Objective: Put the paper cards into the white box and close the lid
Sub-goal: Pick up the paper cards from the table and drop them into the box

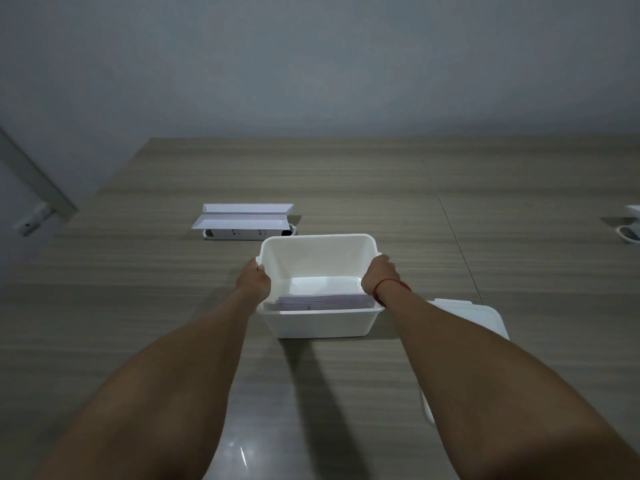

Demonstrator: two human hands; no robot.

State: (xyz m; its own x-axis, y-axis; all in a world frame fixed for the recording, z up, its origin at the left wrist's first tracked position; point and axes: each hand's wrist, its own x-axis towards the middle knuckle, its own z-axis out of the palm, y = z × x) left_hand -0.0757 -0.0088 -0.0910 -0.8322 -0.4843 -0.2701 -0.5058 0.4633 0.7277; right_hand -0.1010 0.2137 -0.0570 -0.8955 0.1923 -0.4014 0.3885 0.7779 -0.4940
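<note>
From the head camera, the white box [317, 289] stands open on the wood-grain counter [138, 306], about midway between its left and right edges and a little toward the near edge. The left hand [254, 278] is closed over the left rim of the box, fingers curled on the lip, and the right hand [381, 275], with a red string at the wrist, is wrapped the same way on the right rim, so both hold the box by its short sides. Inside, the paper cards [325, 302] lie in a flat stack against the near wall, with the bare floor of the box showing beyond them. The lid [474, 317] lies on the counter just beside the box, toward the right edge, partly hidden behind the right forearm. Farther toward the far edge sits a white power strip [242, 233] with two white trays [242, 216] over it, well apart from the box.

The box looks like thin moulded plastic: light, fairly stiff, smooth enough to slip, so the protruding rim is the sensible place to hold. The cards are light and loose and would likely slide if the box tilts. With the cards seemingly in, the lid remains; it looks flat and light, best taken by its edges and pressed down evenly at the corners
</note>
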